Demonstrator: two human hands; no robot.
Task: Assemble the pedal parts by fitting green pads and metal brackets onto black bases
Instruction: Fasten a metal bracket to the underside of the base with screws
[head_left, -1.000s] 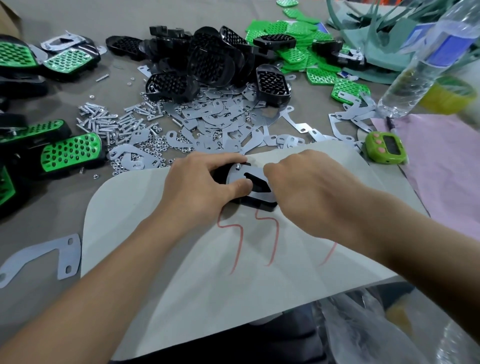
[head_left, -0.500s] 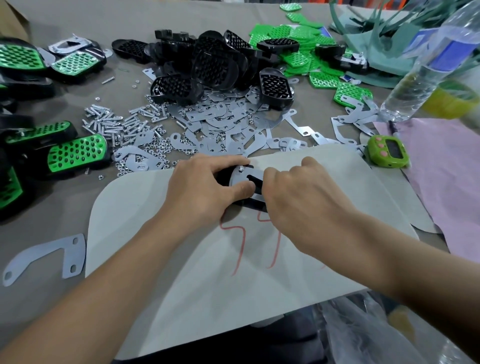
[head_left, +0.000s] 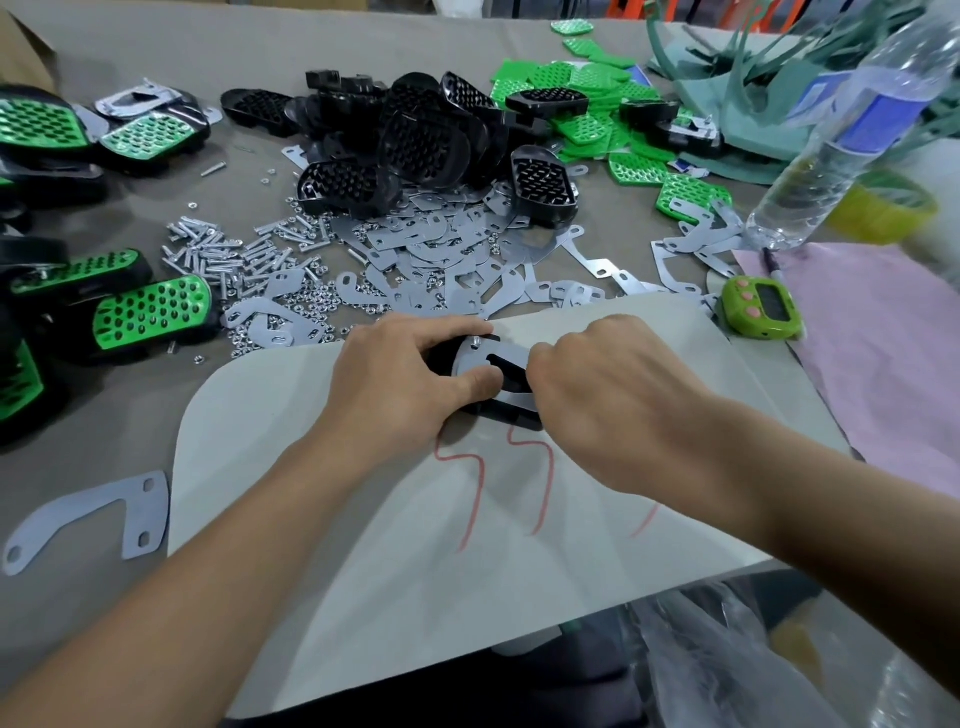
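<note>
On a pale sheet (head_left: 415, 597) at the near edge of the counter (head_left: 130, 415) lies a black base (head_left: 514, 418) with a flat, shiny metal bracket (head_left: 467, 358) on top. The grip of the left hand (head_left: 410, 374) grasps the base, with the thumb pressing the bracket. The grip of the right hand (head_left: 613, 395) grasps its right end. Just behind crowd loose grey brackets (head_left: 415, 249), small bolts (head_left: 208, 249), ribbed spare bases (head_left: 415, 135) and perforated green pads (head_left: 587, 124). A clear bottle (head_left: 831, 156) stands at the right.

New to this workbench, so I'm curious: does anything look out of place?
One flat grey metal bracket lies alone at the near left, far from the heap of brackets mid-table. Nothing else stands out.
</note>
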